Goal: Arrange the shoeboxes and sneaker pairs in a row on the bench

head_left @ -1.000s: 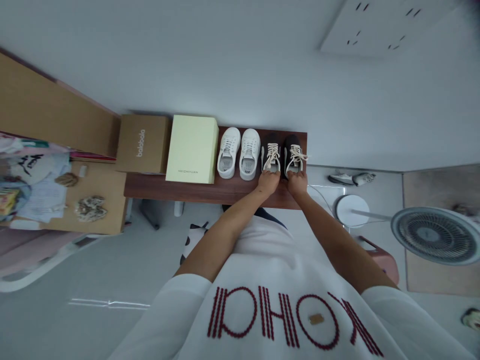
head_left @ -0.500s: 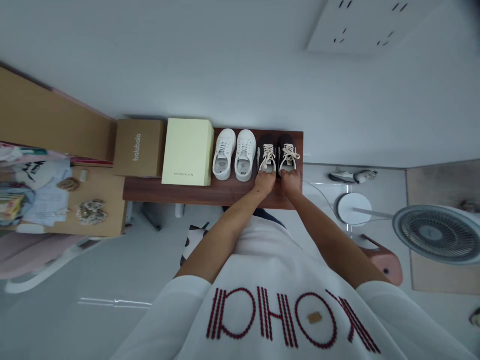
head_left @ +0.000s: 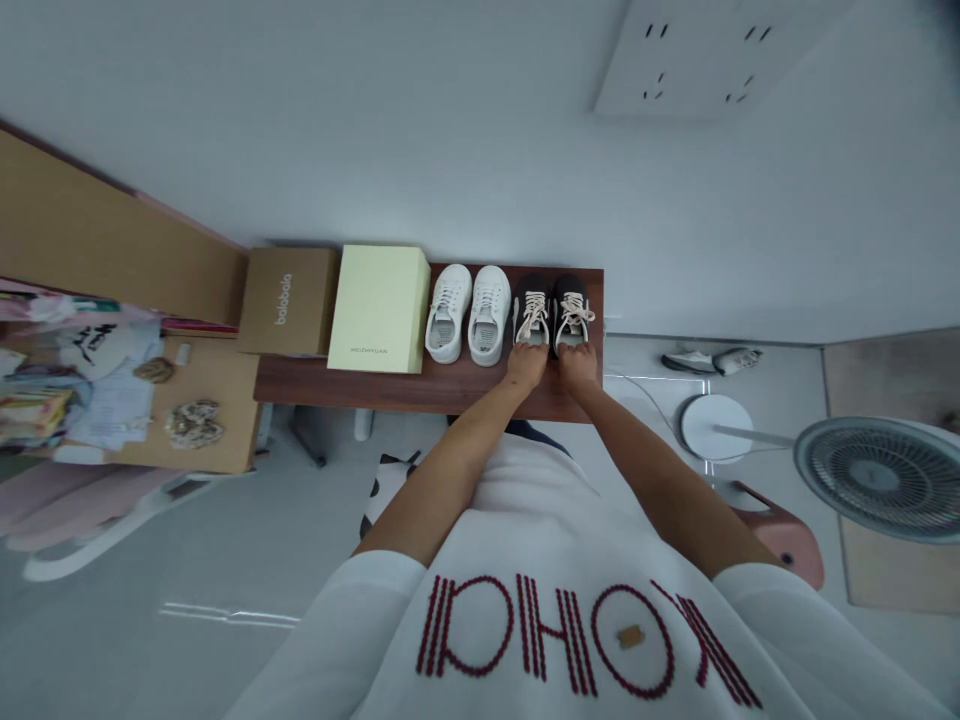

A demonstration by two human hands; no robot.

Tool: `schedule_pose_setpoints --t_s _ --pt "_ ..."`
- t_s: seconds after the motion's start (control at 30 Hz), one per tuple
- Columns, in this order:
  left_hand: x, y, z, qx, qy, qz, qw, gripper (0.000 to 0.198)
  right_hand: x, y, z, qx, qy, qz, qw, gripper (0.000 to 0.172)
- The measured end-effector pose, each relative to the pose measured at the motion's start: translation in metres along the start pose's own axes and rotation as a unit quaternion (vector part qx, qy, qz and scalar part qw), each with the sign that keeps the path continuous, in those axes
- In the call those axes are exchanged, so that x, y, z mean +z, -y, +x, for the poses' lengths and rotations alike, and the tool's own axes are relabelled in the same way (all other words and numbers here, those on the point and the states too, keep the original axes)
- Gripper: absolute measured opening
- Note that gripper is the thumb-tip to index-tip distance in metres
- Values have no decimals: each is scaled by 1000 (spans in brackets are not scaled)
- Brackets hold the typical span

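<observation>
Two dark sneakers with cream laces stand side by side at the right end of a brown wooden shelf (head_left: 360, 390). My left hand (head_left: 528, 364) is closed on the heel of the left dark sneaker (head_left: 532, 305). On the heel of the right dark sneaker (head_left: 572, 307), my right hand (head_left: 577, 364) is closed in the same way. Both heels are partly covered by my fingers. Just left of them is a pair of white sneakers, a left one (head_left: 449, 312) and a right one (head_left: 490, 312), toes to the wall.
Left of the shoes are a pale yellow box (head_left: 381, 305) and a brown shoebox (head_left: 289, 300). A desk (head_left: 225, 380) with papers and hair ties adjoins the shelf's left end. On the right stand a fan (head_left: 874, 475) and a pink stool (head_left: 784, 540); more shoes (head_left: 712, 361) lie by the wall.
The view has shifted slightly. Both hands stay at the heels of the dark sneakers, and the right sneaker appears a little closer to the left one.
</observation>
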State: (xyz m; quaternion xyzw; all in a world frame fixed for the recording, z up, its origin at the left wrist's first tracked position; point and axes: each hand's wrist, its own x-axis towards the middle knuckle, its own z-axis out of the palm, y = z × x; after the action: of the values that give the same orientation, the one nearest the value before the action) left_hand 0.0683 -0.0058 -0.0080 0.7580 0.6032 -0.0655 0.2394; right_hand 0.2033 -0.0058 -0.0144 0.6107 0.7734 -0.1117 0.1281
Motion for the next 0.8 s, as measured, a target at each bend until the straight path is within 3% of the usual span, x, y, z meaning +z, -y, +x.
schedule_pose_setpoints --t_s 0.3,0.47,0.57,0.67,0.73,0.8 --pt "-1 2 -6 12 -43 21 999 35 -2 2 0 -1 -5 12 1000 39" --pt "-10 14 -29 42 -103 -22 994 31 -9 2 -10 25 -58 46 997 32" --pt "-15 31 -58 40 -139 -104 984 39 -15 0 -25 33 -110 86 990 34" --pt "-11 58 -101 0 -139 -233 963 36 -16 0 -47 26 -135 132 982 35" --pt "-3 81 -137 -68 -124 -294 945 32 -13 3 -65 12 -103 157 982 37" --pt "7 106 -176 -143 -93 -317 933 29 -7 10 -82 -15 -28 176 984 39"
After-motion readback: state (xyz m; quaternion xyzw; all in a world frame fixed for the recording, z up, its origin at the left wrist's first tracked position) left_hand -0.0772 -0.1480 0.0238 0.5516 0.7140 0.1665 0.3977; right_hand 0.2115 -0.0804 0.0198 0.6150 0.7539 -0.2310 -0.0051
